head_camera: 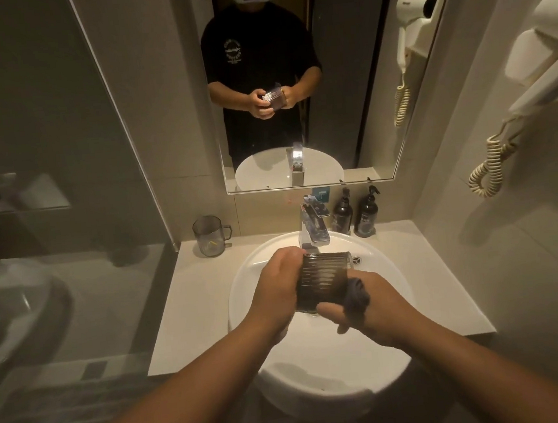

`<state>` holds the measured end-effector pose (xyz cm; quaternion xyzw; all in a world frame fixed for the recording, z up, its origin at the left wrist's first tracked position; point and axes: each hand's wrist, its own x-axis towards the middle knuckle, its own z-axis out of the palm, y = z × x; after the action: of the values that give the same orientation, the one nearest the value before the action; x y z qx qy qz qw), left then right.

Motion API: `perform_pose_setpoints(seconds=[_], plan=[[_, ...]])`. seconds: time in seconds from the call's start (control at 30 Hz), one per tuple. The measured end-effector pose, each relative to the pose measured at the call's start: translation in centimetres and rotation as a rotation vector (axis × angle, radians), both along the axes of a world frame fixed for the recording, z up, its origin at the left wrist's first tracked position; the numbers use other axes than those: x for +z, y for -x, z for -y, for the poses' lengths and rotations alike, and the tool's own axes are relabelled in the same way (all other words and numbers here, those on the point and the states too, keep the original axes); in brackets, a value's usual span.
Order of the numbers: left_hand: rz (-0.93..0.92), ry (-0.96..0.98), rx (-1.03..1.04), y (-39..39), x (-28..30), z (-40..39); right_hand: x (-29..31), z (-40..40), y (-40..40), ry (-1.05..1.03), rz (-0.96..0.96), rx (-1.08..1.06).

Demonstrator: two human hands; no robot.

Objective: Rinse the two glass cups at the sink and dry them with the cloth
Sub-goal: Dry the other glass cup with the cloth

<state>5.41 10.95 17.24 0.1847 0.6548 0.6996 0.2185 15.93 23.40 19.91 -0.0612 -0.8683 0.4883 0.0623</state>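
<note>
Over the white sink (394, 289) I hold a dark ribbed glass cup (321, 280) on its side, its mouth toward the tap (313, 230). My left hand (278, 286) grips the cup's left side. My right hand (371, 303) holds a dark grey cloth (357, 297) pressed against the cup's right side near its base. The second glass cup (209, 235), clear with a handle, stands upright on the counter at the back left of the sink.
Two dark pump bottles (354, 214) stand behind the sink to the right of the tap. A mirror (360, 84) hangs above. A wall hair dryer (537, 77) with a coiled cord is on the right. A glass partition (120, 131) borders the counter's left.
</note>
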Motion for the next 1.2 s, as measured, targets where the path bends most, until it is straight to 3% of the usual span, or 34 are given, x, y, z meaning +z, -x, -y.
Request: perform_pose_setpoints(seconds=[0.1, 0.2, 0.27, 0.37, 0.43, 0.5, 0.6, 0.63, 0.73, 0.8, 0.87, 0.9, 0.97, 1.0, 1.03, 1.1, 1.2], plan=[[-0.356, 0.063, 0.032, -0.3, -0.7, 0.7, -0.5, 0.6, -0.2, 0.638, 0.039, -0.059], [-0.468, 0.101, 0.010, -0.5, -1.3, 1.3, -0.4, 1.1, -0.2, 0.828, 0.092, -0.086], [-0.221, 0.051, -0.039, -0.6, -0.7, 1.4, 0.3, 0.8, -0.1, 0.675, 0.084, -0.049], [0.390, -0.043, -0.154, -0.3, 0.9, 1.5, 1.3, 0.0, 0.1, 0.018, 0.083, 0.007], [0.505, -0.004, -0.168, 0.0, 1.3, 1.7, 1.2, -0.4, 0.3, -0.274, 0.047, 0.068], [0.450, 0.006, -0.119, 0.1, 1.2, 1.4, 0.8, -0.4, 0.4, -0.321, -0.005, 0.103], [0.177, -0.048, -0.055, -0.1, 0.4, 1.1, 0.2, -0.1, 0.1, -0.173, 0.006, 0.051], [0.065, -0.062, -0.059, -0.1, 0.1, 1.1, 0.1, 0.1, 0.0, -0.048, 0.025, 0.025], [-0.346, 0.009, -0.033, -0.2, -0.8, 1.9, -0.4, 0.8, -0.3, 0.595, 0.077, -0.034], [-0.488, 0.105, -0.033, -0.1, -1.3, 2.1, -0.4, 1.1, -0.4, 0.823, 0.122, -0.064], [-0.395, 0.139, -0.087, 0.0, -0.9, 2.2, 0.3, 0.8, -0.3, 0.762, 0.125, -0.039], [-0.228, 0.109, -0.131, 0.2, -0.5, 2.2, 0.8, 0.5, -0.3, 0.607, 0.114, -0.022], [0.237, 0.036, -0.224, 0.9, 0.4, 2.0, 1.4, -0.2, -0.2, 0.084, 0.102, 0.028], [0.377, 0.028, -0.255, 1.1, 0.7, 2.0, 1.4, -0.5, 0.0, -0.140, 0.099, 0.072], [0.389, 0.041, -0.270, 1.2, 0.9, 2.0, 1.3, -0.6, 0.0, -0.258, 0.083, 0.111], [0.251, 0.013, -0.202, 0.8, 0.8, 1.5, 1.1, -0.6, 0.0, -0.250, 0.062, 0.121], [-0.025, -0.006, -0.115, 0.4, 0.1, 1.3, 1.3, -0.1, -0.4, 0.028, 0.114, 0.032]])
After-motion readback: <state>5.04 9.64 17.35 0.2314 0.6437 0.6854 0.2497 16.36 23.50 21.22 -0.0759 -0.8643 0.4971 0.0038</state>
